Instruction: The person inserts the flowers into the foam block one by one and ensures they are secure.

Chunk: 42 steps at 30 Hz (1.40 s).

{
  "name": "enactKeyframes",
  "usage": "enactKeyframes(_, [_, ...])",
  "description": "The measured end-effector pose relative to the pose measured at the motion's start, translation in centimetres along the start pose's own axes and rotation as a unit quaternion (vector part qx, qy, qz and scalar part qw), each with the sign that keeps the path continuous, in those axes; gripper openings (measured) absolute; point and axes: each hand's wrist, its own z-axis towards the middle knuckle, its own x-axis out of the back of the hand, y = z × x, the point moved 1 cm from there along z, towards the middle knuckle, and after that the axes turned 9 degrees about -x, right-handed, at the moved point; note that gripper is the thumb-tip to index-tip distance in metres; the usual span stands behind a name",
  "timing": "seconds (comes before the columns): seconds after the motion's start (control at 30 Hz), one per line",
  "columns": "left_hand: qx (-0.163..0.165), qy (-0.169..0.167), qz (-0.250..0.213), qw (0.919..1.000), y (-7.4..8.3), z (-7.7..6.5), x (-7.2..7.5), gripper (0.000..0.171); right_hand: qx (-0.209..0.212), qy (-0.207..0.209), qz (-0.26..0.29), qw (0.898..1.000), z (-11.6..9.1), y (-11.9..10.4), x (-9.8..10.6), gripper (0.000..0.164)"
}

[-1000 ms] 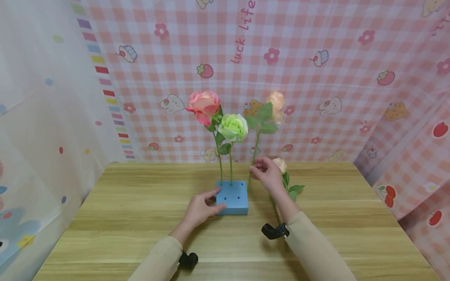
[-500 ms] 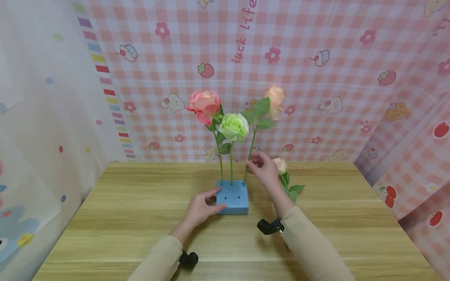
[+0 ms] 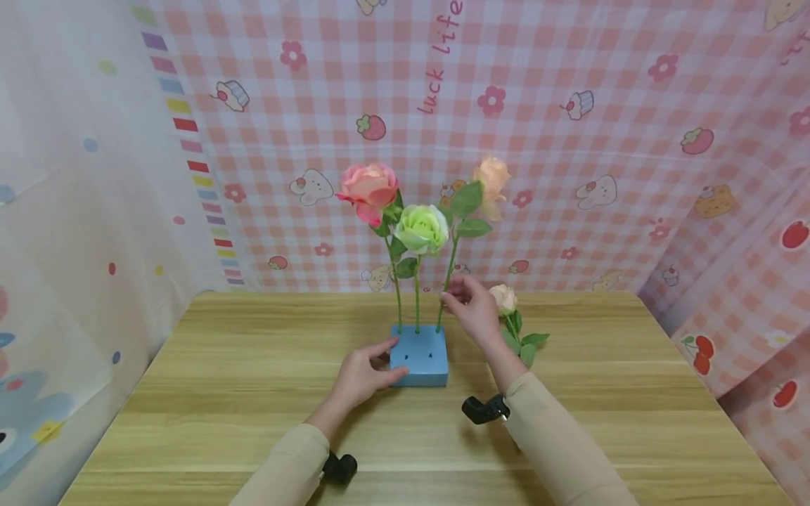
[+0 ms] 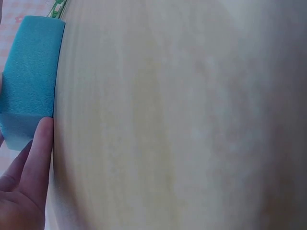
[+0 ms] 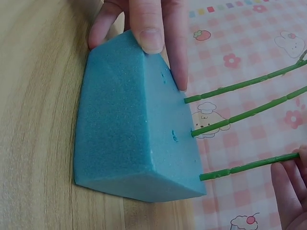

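Observation:
A blue foam block (image 3: 419,372) sits on the table, a pink rose (image 3: 368,191) and a green rose (image 3: 422,229) upright along its back edge. The left hand (image 3: 359,377) holds the block's left side, thumb at the front corner and other fingers toward the back. Between thumb and fingertips, the right hand (image 3: 479,312) pinches the stem of a peach rose (image 3: 493,184), whose lower end is in the block's back right hole, as the right wrist view also shows. Two bare holes (image 5: 174,136) mark the block's front part.
A pale cream rose (image 3: 504,299) lies on the wooden table (image 3: 253,393) at the right, partly hidden behind the right forearm. A pink checked cloth (image 3: 569,42) hangs behind the table. Each wrist carries a black camera (image 3: 486,410).
The right hand has moved left with the peach rose, bringing its stem from beside the block into the back right hole. The left hand stays on the block.

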Motion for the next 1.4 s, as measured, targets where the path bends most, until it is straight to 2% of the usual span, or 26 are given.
enactKeyframes(0.33, [-0.007, 0.003, 0.001, 1.0, 0.0, 0.0, -0.1, 0.059, 0.026, -0.005, -0.061, 0.998, -0.3, 0.2, -0.1, 0.023])
enactKeyframes(0.7, [-0.005, 0.0, 0.003, 1.0, -0.1, 0.1, -0.1, 0.06, 0.06, -0.013, -0.074, 0.995, -0.5, 0.8, 0.0, 0.018])
enactKeyframes(1.0, [-0.01, 0.003, -0.004, 0.9999, -0.3, 0.0, -0.1, 0.059, 0.051, -0.026, -0.081, 0.995, -0.7, 1.1, 0.2, 0.014])
enactKeyframes(1.4, [-0.008, 0.001, -0.011, 0.9999, -0.5, 0.0, -0.1, 0.059, 0.049, -0.023, -0.088, 0.995, -0.8, 1.8, 0.0, 0.013])
